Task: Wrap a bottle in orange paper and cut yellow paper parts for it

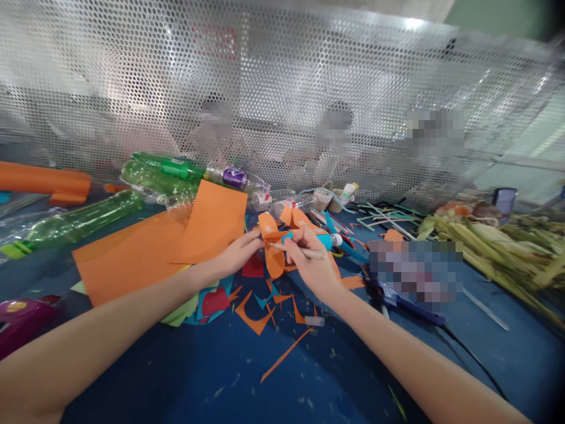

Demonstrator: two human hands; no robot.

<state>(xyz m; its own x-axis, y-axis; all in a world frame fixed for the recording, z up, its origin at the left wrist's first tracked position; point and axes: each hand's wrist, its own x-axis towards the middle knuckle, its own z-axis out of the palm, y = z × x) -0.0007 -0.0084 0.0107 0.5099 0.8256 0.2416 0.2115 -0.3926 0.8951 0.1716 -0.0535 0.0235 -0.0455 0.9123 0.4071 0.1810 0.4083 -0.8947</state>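
My right hand (311, 259) is closed around a pale, slim pen (313, 254), its tip pointing left at an orange paper craft (274, 265). The craft has rounded orange flaps, some with pale star marks, and a blue tube-like body (325, 241) with a whitish end. My right hand covers part of that body. From the left, my left hand (241, 252) pinches the edge of the nearest orange flap, fingers together; its fingertips are partly hidden. Small orange and blue paper scraps (253, 315) lie below the craft, close to a small clear cap-like piece (315, 321).
Large orange sheets (132, 250) lie left, with green plastic bottles (88, 221) behind. A purple tool (26, 318) sits near left. At right are a dark blue glue gun (404, 303) with a cord and dry husks (498, 247). A perforated metal screen (282, 76) stands behind.
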